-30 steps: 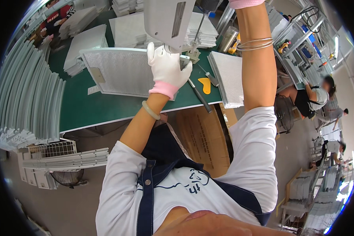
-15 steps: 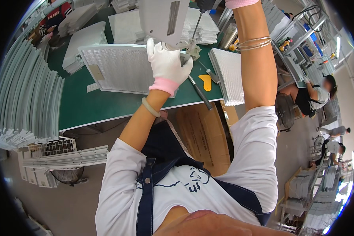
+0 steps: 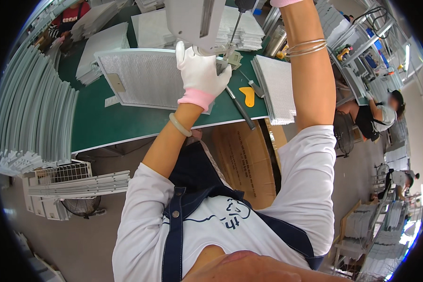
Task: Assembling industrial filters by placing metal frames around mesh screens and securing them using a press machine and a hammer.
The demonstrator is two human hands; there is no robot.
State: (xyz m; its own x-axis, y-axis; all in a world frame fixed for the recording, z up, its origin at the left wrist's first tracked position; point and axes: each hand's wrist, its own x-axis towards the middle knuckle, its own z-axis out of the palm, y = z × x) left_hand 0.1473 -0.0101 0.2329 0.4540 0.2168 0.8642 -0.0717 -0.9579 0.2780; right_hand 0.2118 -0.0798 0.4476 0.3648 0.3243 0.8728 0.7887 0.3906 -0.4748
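Note:
My left hand [image 3: 201, 74], in a white glove with a pink cuff, is closed on the right-hand edge of a framed mesh panel [image 3: 148, 77]. The panel leans upright on the green table, under the head of a white machine [image 3: 191, 23]. A dark power driver [image 3: 244, 5] hangs at the top edge, its long thin bit pointing down to a small pale fixture [image 3: 234, 59] beside my left thumb. My right forearm [image 3: 311, 75], with metal bangles, reaches up past the upper edge. Only its pink glove cuff [image 3: 283, 2] shows; the right hand itself is out of the picture.
On the green table [image 3: 96, 134] lie a dark-handled tool [image 3: 242, 111], a grey-handled screwdriver [image 3: 256, 89], a yellow flat piece [image 3: 247, 97] and stacked mesh sheets [image 3: 276, 89]. Many frames [image 3: 37, 108] stand at the left. A cardboard box [image 3: 244, 162] sits below. Other people work nearby.
My right forearm and its cuff have shifted slightly up and right in the picture. My left hand and the mesh panel stay nearly still.

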